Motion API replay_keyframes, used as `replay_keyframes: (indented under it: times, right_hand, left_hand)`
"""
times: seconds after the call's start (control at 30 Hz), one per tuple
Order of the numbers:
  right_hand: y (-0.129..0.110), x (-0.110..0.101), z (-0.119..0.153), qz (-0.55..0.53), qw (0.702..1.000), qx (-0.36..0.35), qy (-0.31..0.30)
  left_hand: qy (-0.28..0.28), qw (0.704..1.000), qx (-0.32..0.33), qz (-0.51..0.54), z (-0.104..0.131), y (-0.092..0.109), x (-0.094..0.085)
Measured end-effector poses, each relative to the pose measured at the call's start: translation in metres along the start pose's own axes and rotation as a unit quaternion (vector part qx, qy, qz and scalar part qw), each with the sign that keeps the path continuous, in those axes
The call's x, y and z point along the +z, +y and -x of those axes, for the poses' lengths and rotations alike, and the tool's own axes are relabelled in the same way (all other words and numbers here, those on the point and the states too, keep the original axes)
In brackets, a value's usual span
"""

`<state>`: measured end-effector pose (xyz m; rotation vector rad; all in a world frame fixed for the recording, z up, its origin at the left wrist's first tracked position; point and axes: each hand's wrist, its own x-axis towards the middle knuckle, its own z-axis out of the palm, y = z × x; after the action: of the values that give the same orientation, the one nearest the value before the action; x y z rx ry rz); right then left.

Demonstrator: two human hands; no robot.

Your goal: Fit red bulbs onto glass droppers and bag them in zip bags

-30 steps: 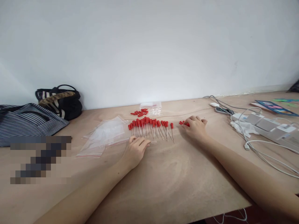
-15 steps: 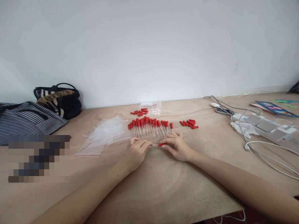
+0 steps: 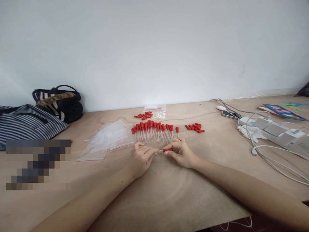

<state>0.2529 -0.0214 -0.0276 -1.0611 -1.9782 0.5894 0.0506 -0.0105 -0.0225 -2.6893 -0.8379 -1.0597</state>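
Observation:
My left hand (image 3: 144,158) pinches a thin clear glass dropper tube (image 3: 160,151), most of it hidden behind the fingers. My right hand (image 3: 181,154) is closed on a red rubber bulb (image 3: 168,150) at the tube's right end. Tube and bulb lie in one line, level, just above or on the tabletop. Right behind both hands is a row of droppers with red bulbs (image 3: 151,123), their clear tips pointing toward me. Loose red bulbs (image 3: 195,127) form a small pile to the right, and more red bulbs (image 3: 144,115) lie farther back.
Clear zip bags (image 3: 108,137) are spread left of the droppers. Behind stands a bag of glass tubes (image 3: 159,113). A striped bag (image 3: 31,124) and a black bag (image 3: 69,104) sit at the left. A power strip (image 3: 277,130) with white cables lies at the right.
My right fingers have shifted slightly along the red bulb toward the tube, and less clear tube shows between my hands. The view has moved very slightly.

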Motion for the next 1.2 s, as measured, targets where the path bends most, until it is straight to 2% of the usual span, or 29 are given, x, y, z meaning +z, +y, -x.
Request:
replay_keyframes:
  times: [0.47, 0.87, 1.03, 1.2]
  right_hand:
    - [0.001, 0.0, -0.003, 0.023, 0.999, -0.035, 0.021]
    - [-0.005, 0.009, -0.006, 0.007, 1.0, -0.02, 0.02]
    - [-0.002, 0.001, -0.005, 0.031, 0.999, -0.014, 0.028]
    - [0.003, -0.006, -0.004, 0.072, 0.996, -0.039, 0.023]
  left_hand:
    - [0.013, 0.999, -0.024, 0.023, 0.0, 0.003, 0.003]
    - [0.001, 0.999, -0.035, 0.041, -0.001, 0.005, 0.006]
    - [0.005, 0.999, -0.041, 0.023, -0.001, 0.002, 0.005]
    - [-0.011, 0.999, -0.045, 0.005, 0.0, -0.001, 0.005]
